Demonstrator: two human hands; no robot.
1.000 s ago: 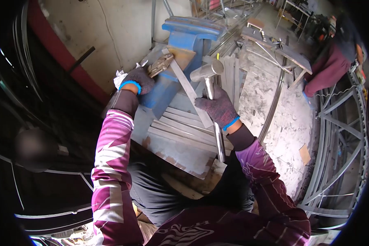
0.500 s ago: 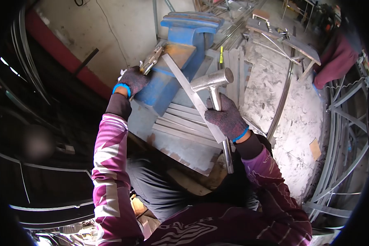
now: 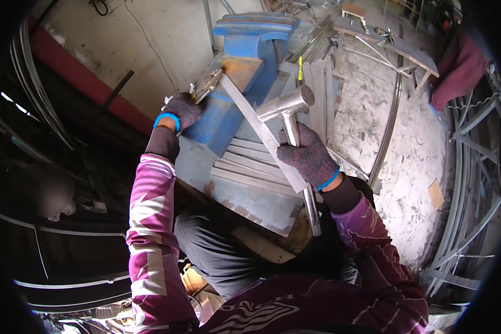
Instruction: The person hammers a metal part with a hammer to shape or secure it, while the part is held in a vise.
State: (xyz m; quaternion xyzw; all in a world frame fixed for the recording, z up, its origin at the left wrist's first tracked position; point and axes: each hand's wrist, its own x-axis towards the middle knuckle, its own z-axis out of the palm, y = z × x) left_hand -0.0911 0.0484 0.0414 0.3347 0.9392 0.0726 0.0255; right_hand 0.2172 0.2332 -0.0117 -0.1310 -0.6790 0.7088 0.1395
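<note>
My left hand [image 3: 183, 110], in a dark knit glove with a blue cuff, is closed around locking pliers [image 3: 209, 85]. The pliers' jaws meet the upper end of a flat metal bar [image 3: 242, 106]. This bar slants down to my right hand [image 3: 310, 157], which is gloved too and wrapped around a steel hammer [image 3: 286, 106] and the bar together. The hammer's head points up and its metal handle runs down past the bar's lower end. Just behind the pliers stands a blue bench vise [image 3: 256, 49] with a rusty brown patch; my left hand is beside its blue body.
Several flat metal strips [image 3: 250, 173] lie on a metal plate [image 3: 256, 207] below the vise. Long bars and frames [image 3: 462, 206] stand at the right. A low wooden bench [image 3: 398, 55] is at the back right, near a person's maroon-clothed leg [image 3: 459, 75].
The view has shifted slightly. Both hands keep their grips, and the bar, pliers and hammer stay in nearly the same arrangement.
</note>
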